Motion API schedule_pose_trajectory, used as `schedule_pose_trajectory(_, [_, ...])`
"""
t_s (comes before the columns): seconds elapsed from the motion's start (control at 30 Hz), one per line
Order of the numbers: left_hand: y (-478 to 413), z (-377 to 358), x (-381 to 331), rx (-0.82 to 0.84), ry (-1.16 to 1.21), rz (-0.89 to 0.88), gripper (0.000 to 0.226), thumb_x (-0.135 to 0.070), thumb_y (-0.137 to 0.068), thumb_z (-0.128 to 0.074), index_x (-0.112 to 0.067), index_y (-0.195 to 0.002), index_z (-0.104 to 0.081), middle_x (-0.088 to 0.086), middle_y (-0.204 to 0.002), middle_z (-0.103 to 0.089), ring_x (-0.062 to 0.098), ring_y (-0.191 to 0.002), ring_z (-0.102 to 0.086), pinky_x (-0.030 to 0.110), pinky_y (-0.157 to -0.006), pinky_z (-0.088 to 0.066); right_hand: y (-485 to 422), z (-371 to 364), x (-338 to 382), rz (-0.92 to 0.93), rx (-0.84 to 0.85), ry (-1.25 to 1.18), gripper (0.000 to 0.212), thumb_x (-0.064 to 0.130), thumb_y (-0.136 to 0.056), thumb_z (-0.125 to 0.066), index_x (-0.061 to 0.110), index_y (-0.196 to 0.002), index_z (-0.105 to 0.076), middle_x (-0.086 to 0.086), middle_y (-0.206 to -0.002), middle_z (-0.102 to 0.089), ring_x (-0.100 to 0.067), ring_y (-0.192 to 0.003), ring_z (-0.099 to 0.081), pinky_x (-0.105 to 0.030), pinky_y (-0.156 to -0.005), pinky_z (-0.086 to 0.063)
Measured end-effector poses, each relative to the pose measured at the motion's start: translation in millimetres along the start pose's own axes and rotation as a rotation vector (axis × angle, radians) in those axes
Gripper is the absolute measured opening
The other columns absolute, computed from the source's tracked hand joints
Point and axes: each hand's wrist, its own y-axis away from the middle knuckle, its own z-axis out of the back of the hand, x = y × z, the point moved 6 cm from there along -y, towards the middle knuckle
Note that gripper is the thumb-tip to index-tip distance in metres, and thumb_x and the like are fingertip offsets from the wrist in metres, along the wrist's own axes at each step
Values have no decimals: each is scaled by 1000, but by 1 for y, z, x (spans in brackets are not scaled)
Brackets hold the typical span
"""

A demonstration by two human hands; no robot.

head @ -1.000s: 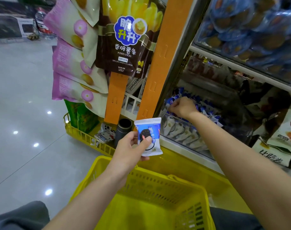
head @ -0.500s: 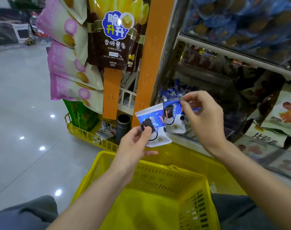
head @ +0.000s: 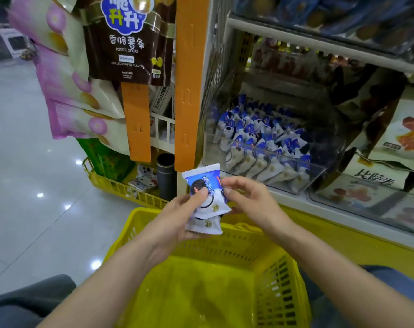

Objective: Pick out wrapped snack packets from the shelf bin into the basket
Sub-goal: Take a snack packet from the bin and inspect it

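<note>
A shop: stocked snack shelves [head: 319, 43], hanging crisp bags [head: 128, 43], a yellow shopping basket [head: 284, 280].

Shelf [head: 338, 215], lower tier, white ledge running from centre toward 4 o'clock. On it, at 2 o'clock of centre: clear bin [head: 269, 153], blue-white packets [head: 255, 138] in rows inside. Second bin [head: 376, 217] just beside, at its 4 o'clock, pale bags [head: 357, 192] in it. Upper tier [head: 319, 42], 1 o'clock: blue packs [head: 303, 8], blurred.
</note>
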Motion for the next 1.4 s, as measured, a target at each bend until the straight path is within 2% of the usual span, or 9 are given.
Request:
schedule_pose_trajectory(0.17, [3,-3,-3,67,-218,-5,49,-51,-71,-63,-20,-108,-65,0,-96,-73,15,-76,-68,24,-59,-52,-1,-2,-6,-176,126,-37,28,29,-98,-40,20,-103,-65,5,-92,-68,-9,-80,-62,-23,-70,-50])
schedule_pose_trajectory(0.3, [4,-4,-3,60,-254,-36,45,-50,-75,-63,-23,-110,-62,0,-99,-72,19,-85,-68,27,-62,-54,0,-3,5,7,117,120,13,16,-91,-54,15,-94,-67,0,-94,-71,-3,-84,-62,-17,-76,-50])
schedule_pose_trajectory(0.5, [4,10,-15,-96,4,-81,21,-28,-90,-56,-15,-106,-61,5,-99,-68,14,-78,-66,26,-58,-56,-5,43,40,207,-312,104,26,28,-87,-60,3,-80,-56,-26,-83,-58,-22,-74,-57,-30,-66,-49])
schedule_pose_trajectory(0.7, [9,21,-30,-204,41,-157,15,-25,-95,-49,-17,-106,-56,6,-99,-69,16,-83,-68,29,-69,-58,-56,78,92,246,-585,342,15,25,-87,-60,11,-93,-59,-7,-82,-65,-13,-75,-65,-38,-79,-56])
schedule_pose_trajectory(0.87, [11,25,-36,-242,30,-179,17,-27,-94,-50,-18,-107,-56,4,-101,-69,19,-95,-66,41,-90,-51,-111,62,92,0,-436,710,22,27,-86,-65,15,-102,-58,-4,-97,-65,-22,-87,-64,-38,-81,-55])
schedule_pose_trajectory(1.03, [10,26,-39,-243,48,-216,18,-27,-94,-51,-19,-109,-56,-3,-95,-67,0,-78,-64,15,-64,-51,-135,42,78,-158,-178,771,29,26,-84,-68,9,-104,-55,-5,-74,-62,-13,-55,-65,-20,-47,-54])
schedule_pose_trajectory(1.17, [8,25,-40,-243,45,-210,22,-30,-94,-50,-20,-113,-54,-4,-99,-67,0,-81,-62,8,-52,-44,-147,33,67,-188,22,828,27,24,-86,-64,4,-104,-62,-15,-98,-70,-19,-80,-71,-30,-77,-58])
schedule_pose_trajectory(1.27, [7,25,-42,-242,62,-213,22,-31,-94,-49,-22,-114,-54,-3,-101,-67,2,-85,-62,13,-58,-44,-147,31,63,-244,100,763,34,25,-93,-54,-6,-107,-58,-23,-105,-67,-11,-72,-71,-21,-71,-55])
schedule_pose_trajectory(1.4, [5,26,-42,-247,83,-220,13,-31,-95,-48,-26,-105,-54,-7,-92,-66,-1,-79,-62,13,-57,-44,-133,33,70,-184,-27,728,31,30,-96,-48,6,-115,-56,-14,-104,-67,-19,-86,-68,-30,-78,-57])
